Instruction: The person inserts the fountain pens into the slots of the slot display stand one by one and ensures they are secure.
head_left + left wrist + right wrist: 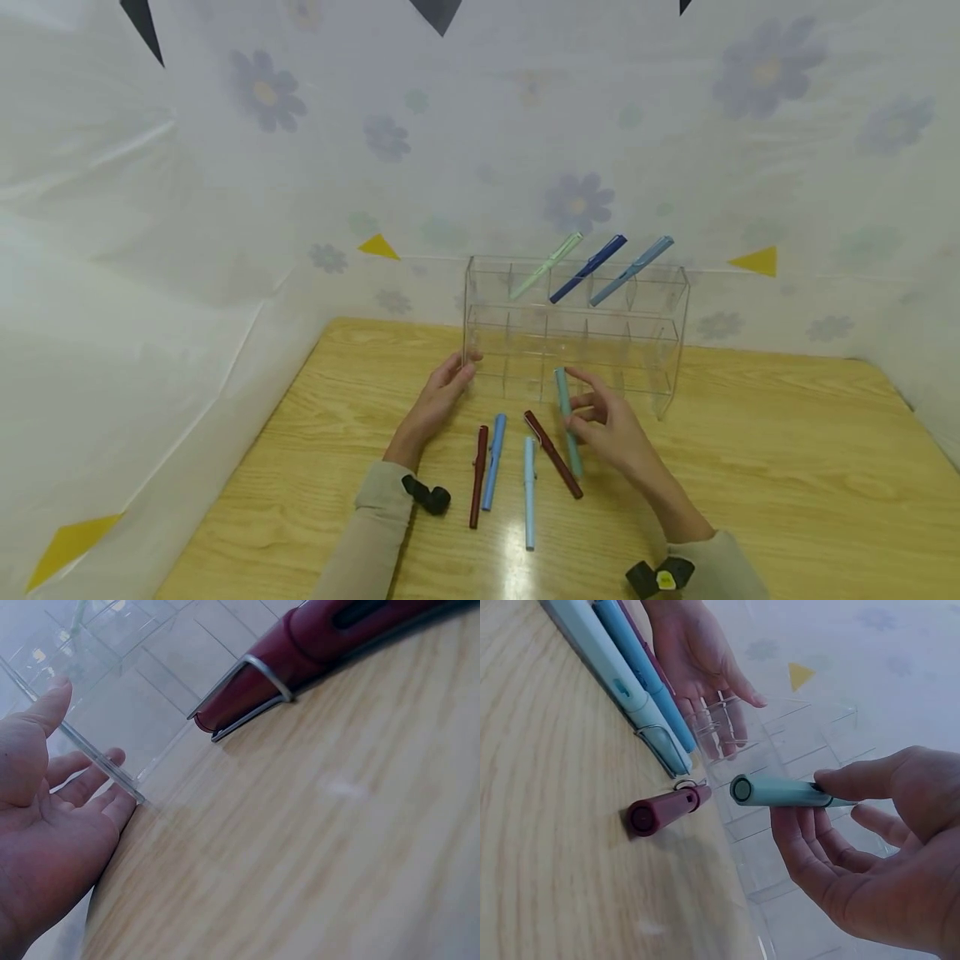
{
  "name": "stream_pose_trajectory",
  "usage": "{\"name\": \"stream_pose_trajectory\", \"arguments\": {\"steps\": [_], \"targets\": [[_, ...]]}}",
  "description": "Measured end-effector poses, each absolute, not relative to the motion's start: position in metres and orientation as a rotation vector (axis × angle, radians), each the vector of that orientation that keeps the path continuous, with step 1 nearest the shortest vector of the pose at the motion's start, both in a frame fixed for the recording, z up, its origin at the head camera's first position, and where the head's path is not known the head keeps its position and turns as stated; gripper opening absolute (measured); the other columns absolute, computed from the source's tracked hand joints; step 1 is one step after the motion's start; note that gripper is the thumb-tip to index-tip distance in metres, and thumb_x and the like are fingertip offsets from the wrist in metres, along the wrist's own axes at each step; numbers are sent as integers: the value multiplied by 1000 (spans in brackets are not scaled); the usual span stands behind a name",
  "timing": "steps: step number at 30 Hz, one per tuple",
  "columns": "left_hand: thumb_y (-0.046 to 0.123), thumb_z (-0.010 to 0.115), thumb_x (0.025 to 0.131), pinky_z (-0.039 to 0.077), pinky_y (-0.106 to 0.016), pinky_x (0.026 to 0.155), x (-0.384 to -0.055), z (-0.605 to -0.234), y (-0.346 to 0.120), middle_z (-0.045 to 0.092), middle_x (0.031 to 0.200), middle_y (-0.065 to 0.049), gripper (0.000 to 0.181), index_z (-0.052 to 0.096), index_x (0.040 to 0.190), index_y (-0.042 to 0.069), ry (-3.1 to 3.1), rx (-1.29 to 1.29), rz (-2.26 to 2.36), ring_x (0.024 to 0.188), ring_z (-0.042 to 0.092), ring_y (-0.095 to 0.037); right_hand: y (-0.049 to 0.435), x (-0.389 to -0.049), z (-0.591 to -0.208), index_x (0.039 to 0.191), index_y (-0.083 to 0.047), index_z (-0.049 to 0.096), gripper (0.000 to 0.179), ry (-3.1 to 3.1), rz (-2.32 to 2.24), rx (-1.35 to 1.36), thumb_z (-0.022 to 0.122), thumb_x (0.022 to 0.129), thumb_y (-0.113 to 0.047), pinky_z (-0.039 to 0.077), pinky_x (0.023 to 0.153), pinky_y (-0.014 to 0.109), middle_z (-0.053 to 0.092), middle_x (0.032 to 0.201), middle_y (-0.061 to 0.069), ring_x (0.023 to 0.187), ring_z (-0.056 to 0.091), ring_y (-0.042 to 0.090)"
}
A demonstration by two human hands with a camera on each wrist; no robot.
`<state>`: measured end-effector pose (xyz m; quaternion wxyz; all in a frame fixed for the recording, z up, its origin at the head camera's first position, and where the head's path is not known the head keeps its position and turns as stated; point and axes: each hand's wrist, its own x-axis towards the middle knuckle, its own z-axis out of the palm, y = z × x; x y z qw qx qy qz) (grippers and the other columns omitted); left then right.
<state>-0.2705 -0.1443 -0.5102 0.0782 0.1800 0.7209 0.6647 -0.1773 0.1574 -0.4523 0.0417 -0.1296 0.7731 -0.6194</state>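
A teal-green pen is pinched between the thumb and fingers of my right hand, in front of a transparent tiered stand. The right wrist view shows the end of this pen pointing toward the camera. My left hand touches the stand's left side, its fingers relaxed at the edge of the clear panel and the thumb apart from them. Below lie a dark red pen close to the held pen, a light blue pen, a blue pen and another dark red pen.
On the stand's upper tier lean a pale green pen, a navy pen and a grey-blue pen. Divided compartments run along its lower tier. A flowered white sheet hangs behind the wooden table.
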Motion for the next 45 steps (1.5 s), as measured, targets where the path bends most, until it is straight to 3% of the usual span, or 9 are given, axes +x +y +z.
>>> {"name": "stream_pose_trajectory", "arguments": {"steps": [4,10,15,21,31,40,45], "targets": [[34,46,112,30,-55,116,-272,-512,-145,39,160,-13,53,43,154,3,2160,539,1986,148,36,-29,159,-179,-449,161,-16,31,73,2357,-1932,-447,64,98,3,61,71,36,58,119,32,102,63,49],[34,46,112,30,-56,116,-271,-513,-145,41,159,-12,51,45,153,3,2156,537,1994,147,36,-31,161,-189,-441,161,-15,29,72,2340,-1968,-486,63,100,1,61,72,39,57,118,35,98,68,38],[32,46,112,31,-58,114,-271,-512,-144,40,159,-14,50,45,153,3,2152,542,1997,147,36,-32,161,-200,-431,160,-16,30,72,2327,-2044,-499,66,99,0,61,73,44,60,114,32,97,71,36],[32,46,112,32,-56,114,-270,-511,-143,41,159,-12,50,45,153,4,2155,532,1994,147,36,-31,159,-211,-418,159,-14,28,73,2341,-2098,-497,66,99,-1,61,73,37,61,112,28,96,72,31],[32,46,112,31,-56,115,-271,-511,-144,41,160,-12,50,45,152,2,2171,520,1991,146,37,-30,151,-224,-397,156,-24,33,70,2315,-2202,-550,68,99,-4,61,76,41,61,108,24,93,73,28],[33,47,111,30,-56,116,-270,-513,-143,41,159,-11,51,45,153,4,2161,504,1993,147,36,-30,148,-234,-387,159,-14,27,70,2107,-2362,-581,64,101,-1,60,81,43,63,106,15,93,74,22],[37,47,111,30,-55,116,-271,-513,-143,42,159,-10,54,44,153,4,2168,510,1987,147,37,-30,145,-238,-384,160,-16,28,69,2099,-2385,-584,63,102,-3,60,82,44,63,109,17,94,74,21]]}}
